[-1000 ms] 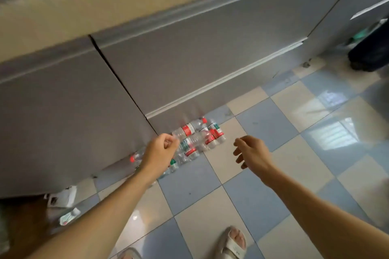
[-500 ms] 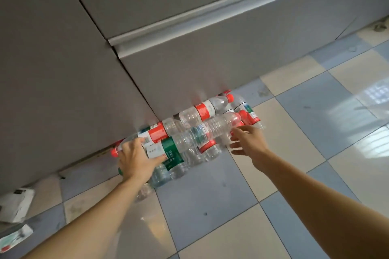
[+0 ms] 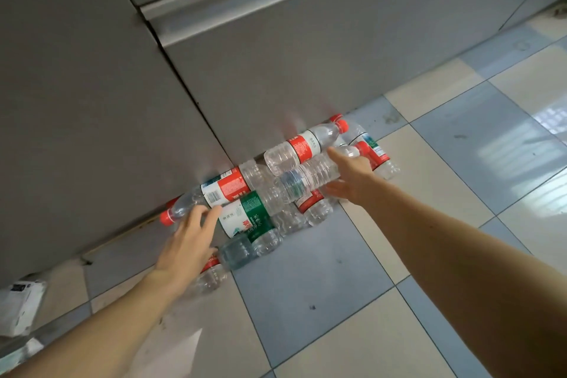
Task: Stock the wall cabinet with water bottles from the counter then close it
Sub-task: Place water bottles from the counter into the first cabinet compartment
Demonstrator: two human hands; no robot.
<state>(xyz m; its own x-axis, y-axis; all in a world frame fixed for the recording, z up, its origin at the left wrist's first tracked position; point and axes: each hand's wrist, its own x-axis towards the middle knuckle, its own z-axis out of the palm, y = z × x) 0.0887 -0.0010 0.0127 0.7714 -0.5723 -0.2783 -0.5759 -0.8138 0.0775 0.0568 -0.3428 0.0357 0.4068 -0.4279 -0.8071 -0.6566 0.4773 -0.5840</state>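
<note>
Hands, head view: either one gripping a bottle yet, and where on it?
Not clearly. Left hand touches a red-label bottle near its neck, fingers straight. Right hand spreads over a clear bottle's upper end; a closed grip cannot be told.

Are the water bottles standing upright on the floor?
No, the water bottles lie on their sides in a pile on the tiled floor against the grey cabinet.

Both hands (image 3: 352,176) reach into piled water bottles (image 3: 276,193).
</note>
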